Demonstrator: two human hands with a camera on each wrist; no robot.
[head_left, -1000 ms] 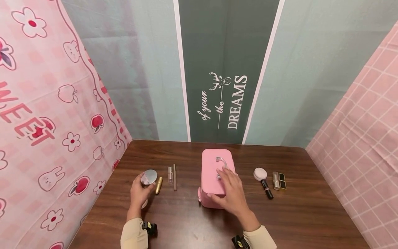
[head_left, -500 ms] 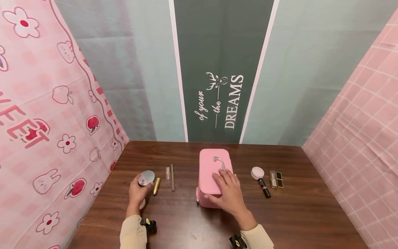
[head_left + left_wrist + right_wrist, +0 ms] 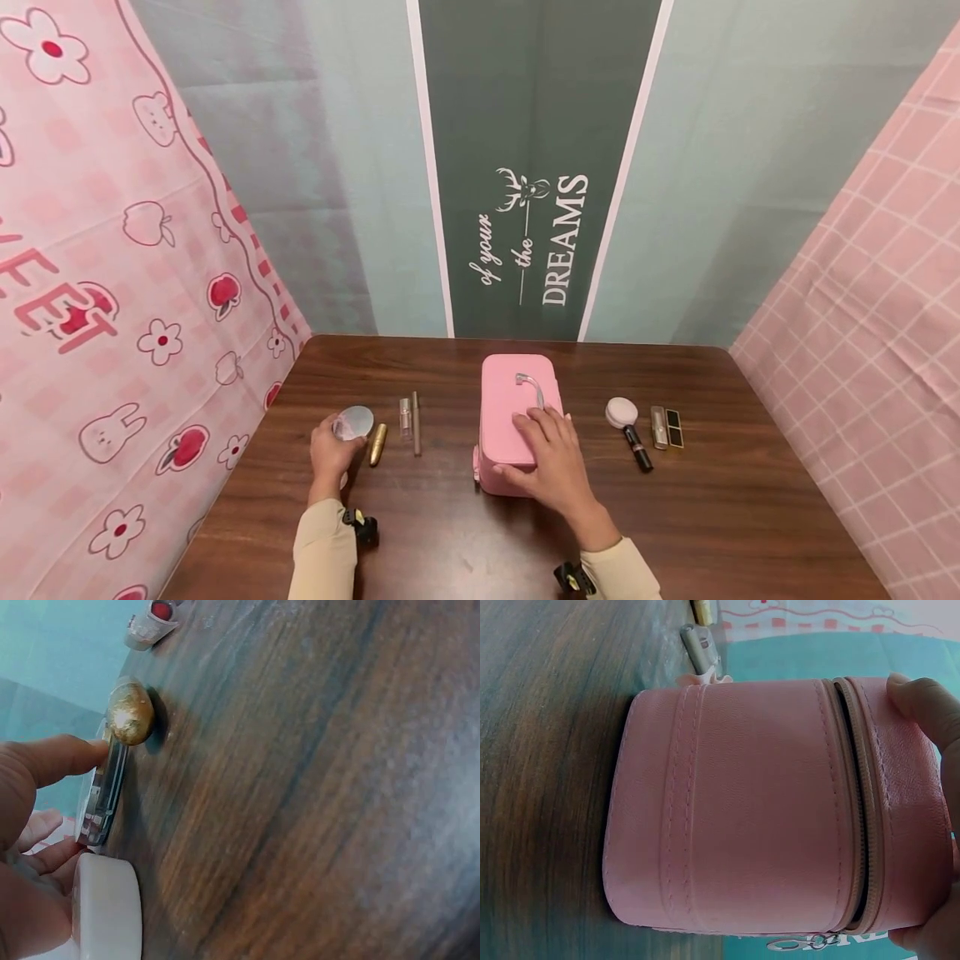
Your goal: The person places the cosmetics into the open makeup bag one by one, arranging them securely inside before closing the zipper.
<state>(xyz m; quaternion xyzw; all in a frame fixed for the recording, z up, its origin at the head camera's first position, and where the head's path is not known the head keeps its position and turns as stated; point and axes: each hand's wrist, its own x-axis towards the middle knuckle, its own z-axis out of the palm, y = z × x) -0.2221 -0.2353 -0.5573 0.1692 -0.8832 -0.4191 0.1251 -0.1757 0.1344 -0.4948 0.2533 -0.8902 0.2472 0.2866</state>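
My left hand (image 3: 330, 457) pinches a round compact (image 3: 356, 422) with a mirror-like top, on the left side of the table. In the left wrist view the thumb lies along one side of the compact and fingers reach its other side. A round white jar (image 3: 111, 907) stands under that hand, mostly hidden from the head view. My right hand (image 3: 553, 467) rests over the near right part of a pink cosmetic case (image 3: 508, 375), fingers across the lid and thumb near its front edge. The zipper (image 3: 862, 802) shows a narrow dark gap between its teeth.
Beside the compact lie a gold lipstick tube (image 3: 378, 445), a clear lip tube (image 3: 406, 419) and a slim pencil (image 3: 416, 423). Right of the case are a round pale puff-like item (image 3: 622, 412), a black tube (image 3: 638, 450), a silvery tube (image 3: 658, 427) and a small black-and-gold palette (image 3: 675, 427).
The right hand has settled lower onto the case lid, covering the near end of the handle. The left hand keeps its hold on the compact, nearly in place. The head view has shifted slightly.
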